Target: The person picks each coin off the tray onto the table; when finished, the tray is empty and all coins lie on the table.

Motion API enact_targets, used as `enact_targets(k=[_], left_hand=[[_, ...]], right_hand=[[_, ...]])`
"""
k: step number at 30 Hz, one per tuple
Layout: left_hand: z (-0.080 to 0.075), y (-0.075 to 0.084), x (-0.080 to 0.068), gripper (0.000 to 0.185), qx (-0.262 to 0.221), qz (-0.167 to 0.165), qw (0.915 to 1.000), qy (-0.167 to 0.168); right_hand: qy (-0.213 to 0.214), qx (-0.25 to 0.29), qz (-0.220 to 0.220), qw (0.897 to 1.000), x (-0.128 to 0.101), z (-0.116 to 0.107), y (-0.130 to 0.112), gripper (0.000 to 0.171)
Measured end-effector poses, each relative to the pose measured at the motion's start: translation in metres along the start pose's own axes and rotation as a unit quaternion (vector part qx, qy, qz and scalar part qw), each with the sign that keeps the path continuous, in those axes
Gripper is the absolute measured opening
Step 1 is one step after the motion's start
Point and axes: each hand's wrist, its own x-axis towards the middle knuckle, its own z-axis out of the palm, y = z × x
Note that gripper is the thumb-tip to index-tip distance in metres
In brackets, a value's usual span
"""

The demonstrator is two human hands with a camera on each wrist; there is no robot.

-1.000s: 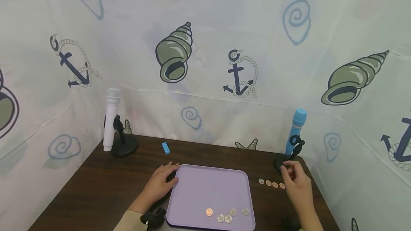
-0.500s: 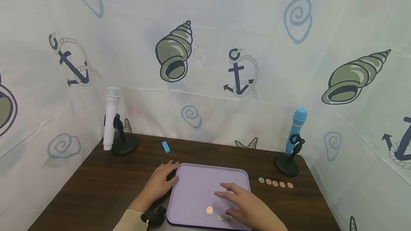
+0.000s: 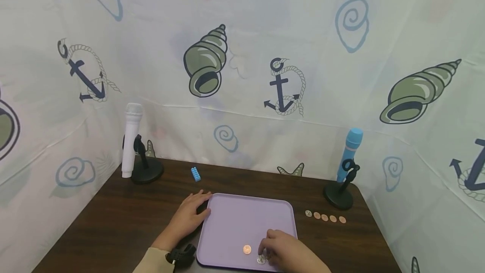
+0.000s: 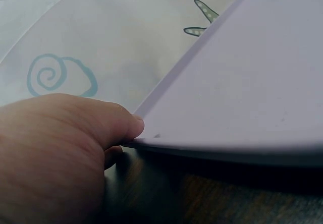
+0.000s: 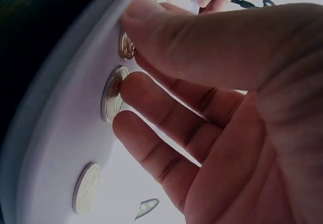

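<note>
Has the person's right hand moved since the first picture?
Yes. Judged against the blue microphone, the right hand has moved left and lower in the head view, from the coin row to over the tray.

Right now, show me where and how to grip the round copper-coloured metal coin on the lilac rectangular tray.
Pinch the coin by its near and far edges, probably from above and the right: it lies flat, leaving mainly its thin rim to grip; bare tray borders both points, and the right hand is on that side.
</note>
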Motion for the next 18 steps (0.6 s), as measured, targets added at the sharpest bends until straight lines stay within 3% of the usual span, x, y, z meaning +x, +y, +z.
enact_targets(k=[8,18], left_hand=[[0.0014,-0.004,0.0009,0.054,-0.005,-0.009,0.9999,-0.008],[0.0022,-0.0041,0.0014,0.055,-0.004,-0.012,0.9999,-0.011]], right_hand=[[-0.004,0.02,0.031,0.999,0.0004,0.0024,0.0025,0.024],[0.027,-0.008,0.073,0.997,-0.0003,0.0026,0.0051,0.021]])
